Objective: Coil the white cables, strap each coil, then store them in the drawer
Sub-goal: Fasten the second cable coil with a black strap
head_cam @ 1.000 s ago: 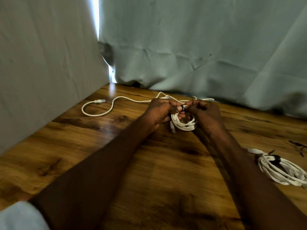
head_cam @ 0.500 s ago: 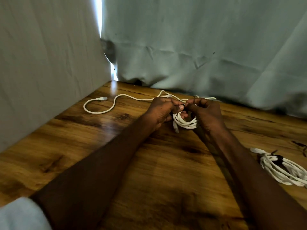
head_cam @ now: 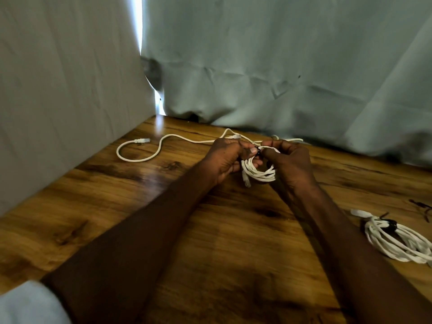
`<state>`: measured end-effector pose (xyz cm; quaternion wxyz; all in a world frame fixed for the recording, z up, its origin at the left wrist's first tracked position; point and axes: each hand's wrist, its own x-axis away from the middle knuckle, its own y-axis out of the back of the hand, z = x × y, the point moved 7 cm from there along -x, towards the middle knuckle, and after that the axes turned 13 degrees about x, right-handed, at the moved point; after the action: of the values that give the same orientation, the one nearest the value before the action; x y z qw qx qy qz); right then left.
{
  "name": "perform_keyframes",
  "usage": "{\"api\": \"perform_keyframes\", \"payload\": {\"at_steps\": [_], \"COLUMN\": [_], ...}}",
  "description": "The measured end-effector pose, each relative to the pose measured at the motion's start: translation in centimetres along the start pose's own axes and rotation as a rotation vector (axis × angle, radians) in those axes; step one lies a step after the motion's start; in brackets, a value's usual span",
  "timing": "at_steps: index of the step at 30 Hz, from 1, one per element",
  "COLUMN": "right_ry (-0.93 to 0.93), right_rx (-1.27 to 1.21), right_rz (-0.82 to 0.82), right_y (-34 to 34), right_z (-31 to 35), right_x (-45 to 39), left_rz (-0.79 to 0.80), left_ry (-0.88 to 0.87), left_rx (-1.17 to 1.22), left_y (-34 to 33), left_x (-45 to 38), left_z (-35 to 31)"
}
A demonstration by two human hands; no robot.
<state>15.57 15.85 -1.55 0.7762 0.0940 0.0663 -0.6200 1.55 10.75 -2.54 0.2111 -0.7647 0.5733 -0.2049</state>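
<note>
I am pinching a small black strap (head_cam: 259, 152) between the fingertips of both hands at the top of a white cable coil (head_cam: 259, 170), and most of that strap is hiding behind my fingers, so I cannot tell how far it is wrapping around. My left hand (head_cam: 225, 160) is closing its grip on the coil's left side, thumb pressed at the strap; my right hand (head_cam: 291, 163) is covering the coil's right side, so only the lower loops and one dangling connector are showing. Whether the coil is touching the desk (head_cam: 233, 230) or hanging just above it is hard to make out. Behind my hands a loose white cable (head_cam: 163, 146) is trailing across the desk toward the left, ending in a clear plug near the grey cloth backdrop (head_cam: 280, 66); its other end is disappearing behind my knuckles. At the right edge a strapped coil (head_cam: 397, 239) is lying on the desk, partly cut off by the frame. Dark thin scraps (head_cam: 423, 206) beyond it are too blurred to identify.
</note>
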Motion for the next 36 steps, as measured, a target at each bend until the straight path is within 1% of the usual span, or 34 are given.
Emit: {"api": "perform_keyframes", "payload": {"at_steps": [3,7,12,15,20,22,25,28,31,34,36], "right_ry": [0.009,-0.095,-0.188,-0.276,-0.143,-0.136,-0.127,-0.158,-0.224,-0.187,-0.176], "right_rx": [0.012,-0.109,-0.176,-0.210,-0.041,-0.044,-0.139,-0.272,-0.419,-0.524,-0.539], "right_rz": [-0.004,0.062,0.070,0.130,0.155,0.150,0.158,0.214,0.291,0.294,0.285], "right_y": [-0.2,-0.3,-0.3,-0.2,-0.2,-0.2,0.0,-0.3,-1.1,-1.1,-1.2], "right_z": [0.2,-0.3,-0.8,-1.3,0.1,0.3,0.6,0.6,0.2,0.2,0.4], "right_x": [-0.1,-0.3,-0.4,-0.4,0.1,0.4,0.3,0.3,0.6,0.4,0.2], "left_rz": [-0.004,0.017,0.037,0.057,0.102,0.124,0.166,0.169,0.150,0.239,0.275], "left_ry": [-0.013,-0.007,-0.018,-0.039,-0.149,-0.186,-0.195,-0.154,-0.069,0.060,0.093], "left_rx": [-0.013,-0.010,-0.038,-0.100,-0.169,-0.175,-0.140,-0.051,0.069,0.096,0.076], "left_y": [0.1,-0.2,-0.3,-0.5,-0.7,-1.0,-1.4,-1.3,-0.9,-1.1,-1.1], "left_x": [-0.1,0.1,0.0,0.3,0.5,0.7,0.4,-0.1,-0.4,-0.5,-0.4], "left_z": [-0.1,-0.1,0.1,0.2,0.0,-0.2,-0.6,-0.9,-0.7,-0.4,-0.3]}}
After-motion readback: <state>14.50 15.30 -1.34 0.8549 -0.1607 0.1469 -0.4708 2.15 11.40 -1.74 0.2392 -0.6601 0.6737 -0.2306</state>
